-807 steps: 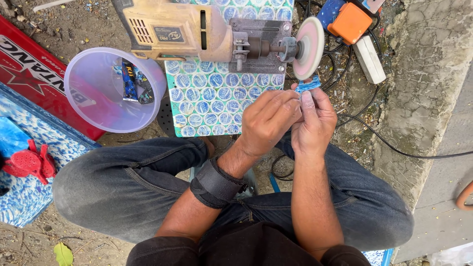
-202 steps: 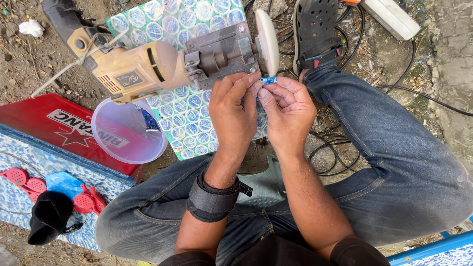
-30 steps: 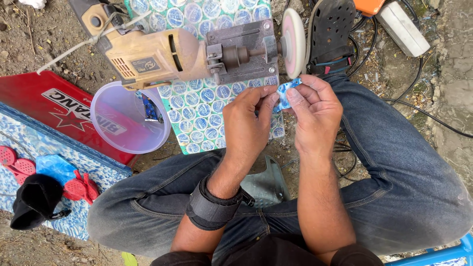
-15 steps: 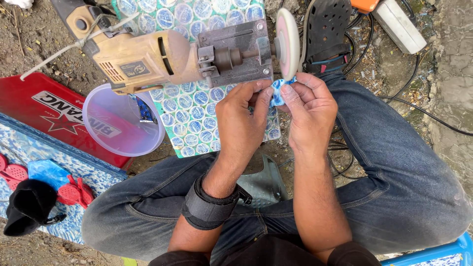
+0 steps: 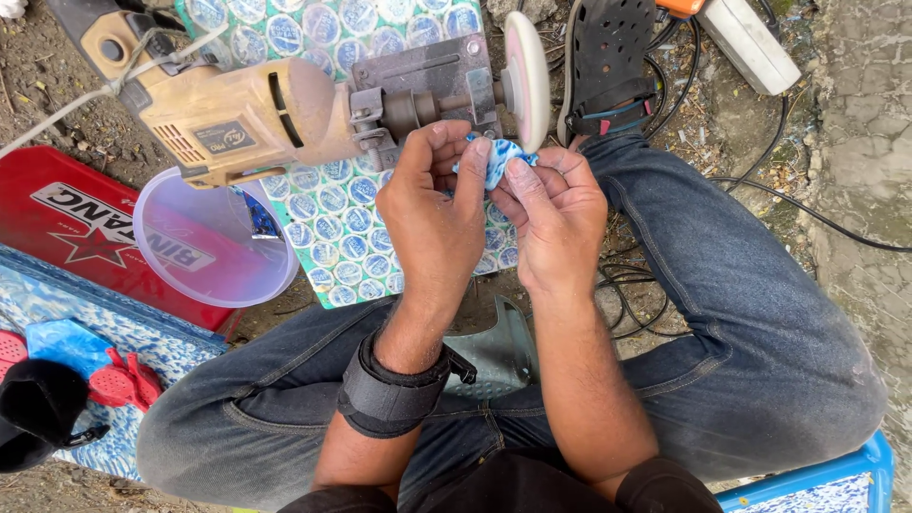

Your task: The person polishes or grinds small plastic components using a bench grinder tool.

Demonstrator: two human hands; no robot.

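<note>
My left hand (image 5: 432,214) and my right hand (image 5: 556,214) meet over my lap and pinch a small blue and white piece (image 5: 496,157) between their fingertips. The piece is held right beside the white round wheel (image 5: 528,78) mounted on a yellow power drill (image 5: 247,109). The drill lies on its side on a board covered in blue and white circles (image 5: 328,204). A black strap wraps my left wrist.
A clear plastic bowl (image 5: 211,237) sits left of the board over a red sign (image 5: 85,228). A black sandal (image 5: 606,59), a white power strip (image 5: 750,43) and black cables (image 5: 788,204) lie at the upper right. Red clips and a black cloth (image 5: 38,408) rest at the far left.
The two hands have stayed together on the small blue piece and shifted slightly toward the wheel. The view has tilted a little.
</note>
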